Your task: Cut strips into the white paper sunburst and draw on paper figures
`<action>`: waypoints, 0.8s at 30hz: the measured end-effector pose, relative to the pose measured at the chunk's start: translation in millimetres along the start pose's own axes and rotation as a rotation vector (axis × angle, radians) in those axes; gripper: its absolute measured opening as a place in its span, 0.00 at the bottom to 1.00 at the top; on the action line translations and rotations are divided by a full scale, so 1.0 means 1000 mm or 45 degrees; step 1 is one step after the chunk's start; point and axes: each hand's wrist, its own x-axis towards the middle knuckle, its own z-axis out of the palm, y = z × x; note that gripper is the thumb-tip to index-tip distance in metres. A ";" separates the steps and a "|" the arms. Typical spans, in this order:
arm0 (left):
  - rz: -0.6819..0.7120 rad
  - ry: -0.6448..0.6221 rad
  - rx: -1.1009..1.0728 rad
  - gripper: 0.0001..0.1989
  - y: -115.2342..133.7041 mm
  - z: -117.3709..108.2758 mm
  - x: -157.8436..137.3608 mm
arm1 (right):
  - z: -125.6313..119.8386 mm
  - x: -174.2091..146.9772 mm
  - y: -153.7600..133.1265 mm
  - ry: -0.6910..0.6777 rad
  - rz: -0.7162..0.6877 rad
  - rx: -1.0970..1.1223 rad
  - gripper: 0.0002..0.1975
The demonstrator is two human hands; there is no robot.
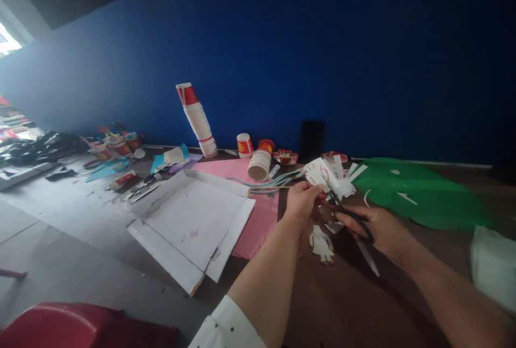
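Blue wall [282,69] backs a brown table [334,299]. Left of the pink sheet [258,230], overlapping it, lies a white box tray [185,219]. Right of the sheet, the left hand [301,202] pinches white paper [316,172] between thumb and fingers, 1 paper figure [321,241] lies flat, and the right hand's [381,230] fingers curl around black scissors [358,216]. Farthest right of it: green card [427,197].
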 end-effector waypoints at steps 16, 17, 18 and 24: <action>-0.020 -0.020 0.079 0.12 0.000 0.003 -0.003 | -0.002 -0.002 -0.002 0.000 0.000 -0.008 0.30; -0.019 -0.020 0.075 0.12 0.000 0.003 -0.003 | -0.002 -0.002 -0.003 0.005 0.001 0.000 0.30; -0.019 -0.020 0.072 0.12 0.000 0.003 -0.004 | -0.002 -0.002 -0.003 0.007 0.003 0.004 0.30; -0.009 -0.024 0.071 0.14 0.000 0.003 -0.004 | 0.000 -0.002 -0.003 0.014 -0.029 -0.001 0.28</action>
